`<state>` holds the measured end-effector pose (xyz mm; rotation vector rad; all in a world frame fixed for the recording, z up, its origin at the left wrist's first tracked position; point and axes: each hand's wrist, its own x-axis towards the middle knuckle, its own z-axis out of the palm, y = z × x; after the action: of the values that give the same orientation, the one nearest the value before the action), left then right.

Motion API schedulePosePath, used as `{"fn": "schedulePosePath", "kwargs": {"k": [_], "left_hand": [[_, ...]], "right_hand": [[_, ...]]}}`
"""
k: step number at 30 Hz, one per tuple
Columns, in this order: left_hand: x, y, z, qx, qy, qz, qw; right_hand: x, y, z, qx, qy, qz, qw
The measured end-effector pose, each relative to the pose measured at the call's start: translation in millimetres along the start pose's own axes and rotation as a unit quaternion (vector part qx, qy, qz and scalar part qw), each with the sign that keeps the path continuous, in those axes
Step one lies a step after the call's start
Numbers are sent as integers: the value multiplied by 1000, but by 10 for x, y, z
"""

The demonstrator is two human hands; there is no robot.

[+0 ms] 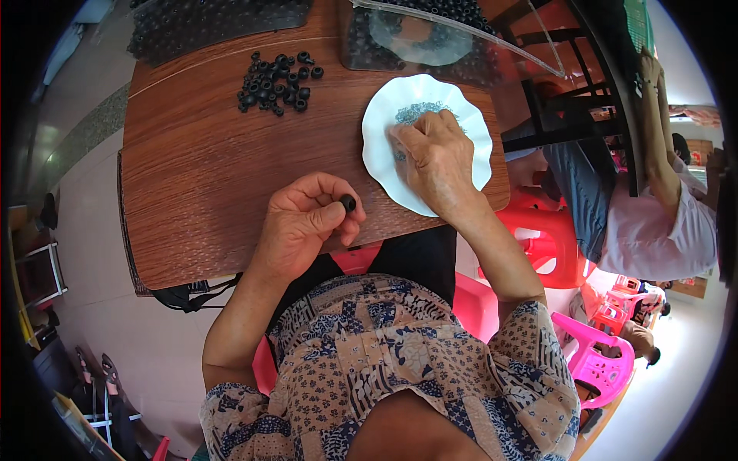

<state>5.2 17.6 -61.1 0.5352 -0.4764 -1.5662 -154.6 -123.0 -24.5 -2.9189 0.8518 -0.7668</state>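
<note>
pale tiled floor (pixel 88 323) | red plastic stool (pixel 567 244) | pink plastic chair (pixel 604 369)

The table (pixel 184 177) in front of me has a reddish-brown wood-grain top with rounded corners, filling the upper middle of the frame. Loose on it, up and left of centre, lies a heap of small black beads (pixel 269 86), most bunched together. Right of centre sits 1 white plate (pixel 375 157) with a wavy rim. Across the top stand 1 see-through container (pixel 223 44) toward the left and 1 clear bin (pixel 350 50) toward the right.
</note>
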Motion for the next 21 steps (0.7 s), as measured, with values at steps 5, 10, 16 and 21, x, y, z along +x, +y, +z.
{"fn": "schedulePosePath", "kwargs": {"k": [5,10,16,21], "left_hand": [[15,-9,-3,0,8,-8,1000],[-12,15,13,0,13,-4,1000],[20,5,-9,-3,4,-4,1000],[6,3,1,-27,4,-1,1000]], "right_hand": [[68,30,27,-20,-17,-10,1000],[129,-14,41,-52,-40,-60,996],[84,7,47,-19,-29,-40,999],[56,-26,-13,78,-34,9,996]]}}
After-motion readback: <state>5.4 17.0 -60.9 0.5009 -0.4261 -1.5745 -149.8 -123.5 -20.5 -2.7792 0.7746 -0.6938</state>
